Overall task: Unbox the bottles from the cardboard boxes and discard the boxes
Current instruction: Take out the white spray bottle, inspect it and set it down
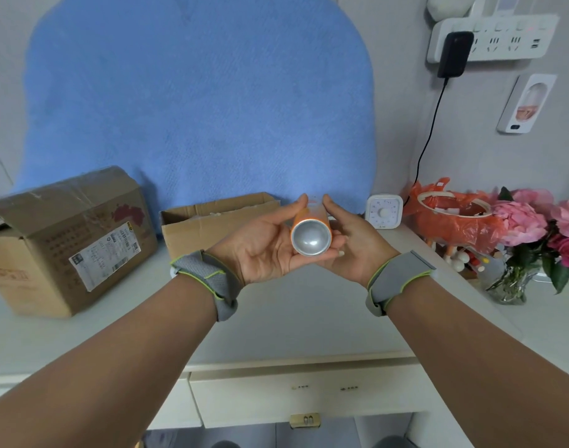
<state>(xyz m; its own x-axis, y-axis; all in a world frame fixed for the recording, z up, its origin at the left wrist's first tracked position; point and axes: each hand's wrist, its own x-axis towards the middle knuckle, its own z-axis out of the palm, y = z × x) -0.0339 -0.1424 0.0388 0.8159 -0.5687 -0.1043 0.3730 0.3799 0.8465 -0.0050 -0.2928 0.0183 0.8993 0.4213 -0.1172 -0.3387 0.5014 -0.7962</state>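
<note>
An orange bottle (310,236) with a silver metal base points its bottom straight at me. My left hand (263,247) cups it from the left and my right hand (351,240) from the right, above the white desk (293,312). Behind my left hand stands a small open cardboard box (199,224) with its flaps up. A larger taped cardboard box (66,244) with a shipping label sits at the far left of the desk.
A white timer (384,211) stands right of the small box. An orange plastic bag (454,218) lines a bin at the right, beside pink flowers (535,227) in a glass vase. A power strip (490,37) hangs on the wall. Blue cloth (196,101) covers the back.
</note>
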